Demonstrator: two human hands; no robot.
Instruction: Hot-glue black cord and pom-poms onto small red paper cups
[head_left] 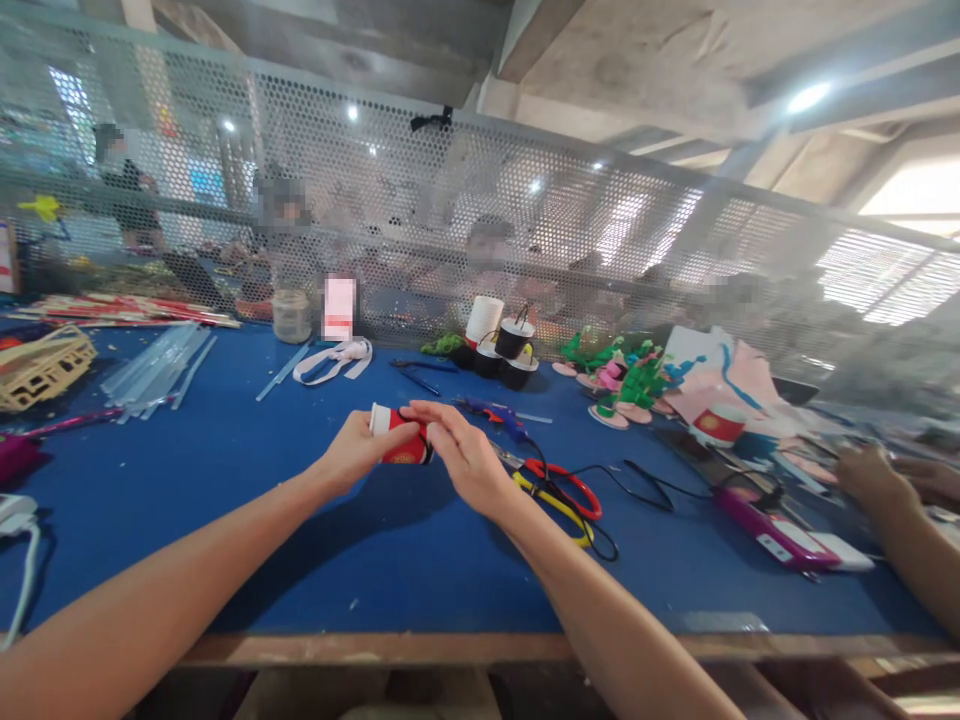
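A small red paper cup [400,437] was held on its side above the blue desk [225,480], gripped from the left by the left hand [358,450], whose fingers were closed around its white-rimmed end. The right hand [466,455] was laid against the cup's other end, its fingers curled over the top; something thin and black could be seen at the fingertips against the cup, though what it was could not be told. Both forearms were stretched forward from the near edge of the desk.

Just to the right of the right hand, pliers with red handles [564,482] and a tool with yellow handles [551,500] were lying on the desk, with a black cord [645,485] looping past them. A blue-handled tool [504,416] was seen just behind the right hand. Farther back, a white cup [484,320] and several black cups [513,350] were grouped together, with green and pink craft pieces [626,385] to their right and another red cup [718,424] beyond those. Clear sticks [154,365] and a woven basket [41,365] were lying at the far left. At the right edge, another person's hand [870,472] was resting on the desk, near a purple device [772,530]. A perforated metal screen [525,200] was standing along the desk's far side.
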